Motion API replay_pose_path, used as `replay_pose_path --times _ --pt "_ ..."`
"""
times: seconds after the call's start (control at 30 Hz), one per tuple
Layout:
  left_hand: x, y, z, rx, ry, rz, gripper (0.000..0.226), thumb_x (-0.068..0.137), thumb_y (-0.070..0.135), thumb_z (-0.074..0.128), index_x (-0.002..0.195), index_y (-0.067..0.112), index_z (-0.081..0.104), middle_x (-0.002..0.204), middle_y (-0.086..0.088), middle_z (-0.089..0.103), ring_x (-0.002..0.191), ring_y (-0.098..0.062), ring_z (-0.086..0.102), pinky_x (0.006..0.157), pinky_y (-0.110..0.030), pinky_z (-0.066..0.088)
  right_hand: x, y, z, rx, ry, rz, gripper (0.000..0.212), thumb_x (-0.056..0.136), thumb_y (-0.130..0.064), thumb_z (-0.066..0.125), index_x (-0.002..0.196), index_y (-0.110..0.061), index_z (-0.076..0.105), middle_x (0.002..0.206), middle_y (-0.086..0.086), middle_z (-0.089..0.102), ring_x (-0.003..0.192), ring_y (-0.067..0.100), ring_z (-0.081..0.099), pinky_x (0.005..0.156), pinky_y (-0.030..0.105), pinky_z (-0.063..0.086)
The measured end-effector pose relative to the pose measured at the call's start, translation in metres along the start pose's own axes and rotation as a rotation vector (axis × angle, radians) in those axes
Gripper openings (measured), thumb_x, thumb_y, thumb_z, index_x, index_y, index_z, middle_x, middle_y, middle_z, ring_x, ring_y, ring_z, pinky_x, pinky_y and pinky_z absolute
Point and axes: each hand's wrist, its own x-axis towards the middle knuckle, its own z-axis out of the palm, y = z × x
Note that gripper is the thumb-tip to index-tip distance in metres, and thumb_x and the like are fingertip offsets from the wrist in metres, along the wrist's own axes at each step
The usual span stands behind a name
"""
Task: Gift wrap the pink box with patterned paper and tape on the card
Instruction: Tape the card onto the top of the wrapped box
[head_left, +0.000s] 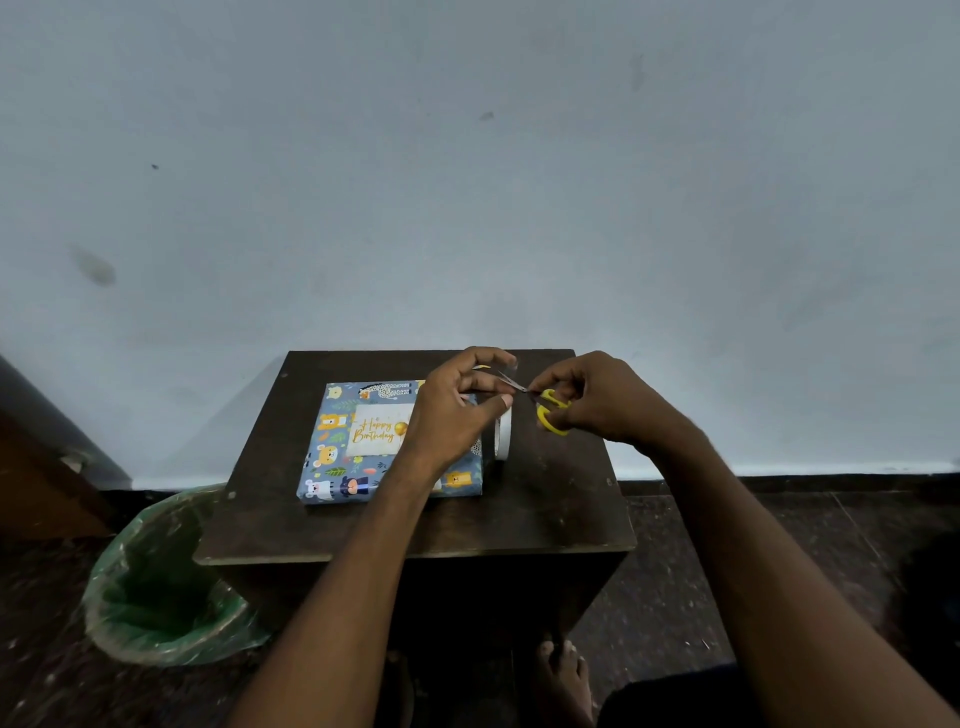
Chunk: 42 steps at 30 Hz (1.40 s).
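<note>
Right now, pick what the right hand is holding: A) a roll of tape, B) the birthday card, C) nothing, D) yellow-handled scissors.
D: the right hand has its fingers through the yellow scissors, blades pointing at the left hand; the tape roll stands on the table and the card lies on the wrapped box.

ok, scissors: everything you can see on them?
Small scissors with yellow loop handles, plastic by the look, and short metal blades. The right hand grips the handles, fingers curled round them. Held in the air above the table, blades pointing left to the left hand's fingertips. Whether the blades are open is unclear.
</note>
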Motion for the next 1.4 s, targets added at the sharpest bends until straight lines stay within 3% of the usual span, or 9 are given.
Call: replay_pose_path --times 0.2,0.5,0.77,0.97,1.1,1.2,1.27,1.4 --pt "0.000 -0.002 0.000 0.008 0.015 0.014 0.041 0.090 0.001 0.078 0.124 0.024 0.070 0.106 0.007 0.081 0.104 -0.012 0.076 0.091 -0.040 0.061 -0.002 -0.004 -0.002 -0.038 0.024 -0.019 0.031 0.075 -0.009 0.080 0.098 -0.030 0.082 0.071 0.006 0.063 0.065 0.014 0.051 0.063 0.029 0.042" --pt "0.001 -0.004 -0.001 -0.006 0.009 0.017 0.042 0.091 0.003 0.078 0.124 0.026 0.070 0.104 0.007 0.082 0.104 -0.011 0.076 0.089 -0.039 0.061 -0.001 -0.005 -0.002 -0.081 0.065 -0.027 0.030 0.077 -0.008 0.079 0.094 -0.033 0.082 0.076 0.011 0.070 0.068 0.017 0.056 0.062 0.028 0.043" --pt "0.002 -0.007 -0.001 -0.021 0.004 0.014 0.058 0.090 0.007 0.081 0.140 0.032 0.061 0.101 0.005 0.081 0.104 -0.014 0.075 0.095 -0.039 0.058 -0.003 -0.006 -0.003 -0.056 0.031 -0.027 0.030 0.079 -0.011 0.080 0.098 -0.034 0.083 0.080 0.008 0.074 0.083 0.029 0.069 0.074 0.040 0.057" --pt "0.005 -0.012 -0.001 -0.085 0.007 -0.048 0.070 0.092 0.006 0.080 0.152 0.025 0.050 0.103 0.005 0.082 0.105 -0.013 0.076 0.101 -0.040 0.057 -0.004 -0.001 -0.005 0.161 -0.035 0.007 0.036 0.070 -0.010 0.083 0.097 -0.033 0.082 0.090 0.012 0.076 0.095 0.039 0.070 0.087 0.058 0.059" --pt "0.006 -0.014 -0.003 -0.127 0.015 -0.077 0.073 0.091 0.005 0.081 0.154 0.021 0.048 0.103 0.002 0.083 0.101 -0.015 0.077 0.101 -0.042 0.058 -0.006 -0.003 -0.010 0.234 -0.070 0.043 0.034 0.076 0.004 0.079 0.100 -0.020 0.081 0.085 0.010 0.079 0.091 0.031 0.078 0.092 0.050 0.061" --pt "0.005 -0.013 -0.004 -0.170 0.024 -0.100 0.074 0.091 0.002 0.080 0.154 0.021 0.048 0.103 -0.001 0.082 0.102 -0.018 0.077 0.103 -0.047 0.059 -0.002 0.001 -0.003 0.029 0.057 0.155 0.023 0.069 -0.008 0.082 0.084 -0.026 0.081 0.069 -0.002 0.075 0.079 0.022 0.074 0.073 0.037 0.059" --pt "0.005 -0.012 -0.004 -0.198 0.015 -0.114 0.074 0.090 -0.001 0.079 0.153 0.021 0.049 0.103 -0.003 0.082 0.103 -0.022 0.077 0.103 -0.050 0.059 0.000 0.005 0.009 -0.171 0.107 0.238 0.016 0.062 -0.017 0.083 0.074 -0.027 0.079 0.063 -0.006 0.070 0.069 0.018 0.068 0.058 0.027 0.047" --pt "0.005 -0.010 -0.005 -0.222 -0.023 -0.112 0.073 0.090 -0.007 0.076 0.153 0.020 0.050 0.104 -0.005 0.082 0.106 -0.028 0.077 0.102 -0.049 0.059 0.003 0.011 0.037 -0.389 0.074 0.274 0.017 0.070 -0.020 0.080 0.086 -0.017 0.074 0.087 0.006 0.070 0.085 0.029 0.067 0.064 0.028 0.044"
